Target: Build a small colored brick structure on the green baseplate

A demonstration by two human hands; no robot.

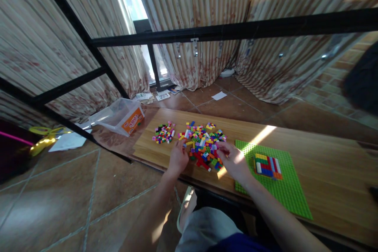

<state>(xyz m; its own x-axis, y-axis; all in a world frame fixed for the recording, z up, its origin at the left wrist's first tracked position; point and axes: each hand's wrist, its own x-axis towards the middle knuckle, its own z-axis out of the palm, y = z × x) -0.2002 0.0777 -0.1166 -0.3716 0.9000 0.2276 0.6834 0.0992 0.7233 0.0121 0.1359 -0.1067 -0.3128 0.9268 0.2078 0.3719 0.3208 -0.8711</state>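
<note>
My left hand (178, 158) is at the left edge of a large pile of mixed toy building bricks (203, 139), its fingers curled in among them. A yellow brick (189, 143) lies by its fingertips; whether the hand grips it is unclear. On the pile's right side, my right hand (234, 161) has thumb and fingers closed together, and what is between them is too small to name. Right of that hand lies a green baseplate (291, 191). A flat block of red, blue, yellow, green, white and orange bricks (268, 166) sits on it.
A smaller brick pile (164, 133) lies left on the wooden tabletop (333, 173). Beyond its left end stands a clear plastic box (118, 116) with an orange label. Black metal bars (212, 32) cross in front of striped curtains. Papers (219, 95) lie on the tiled floor.
</note>
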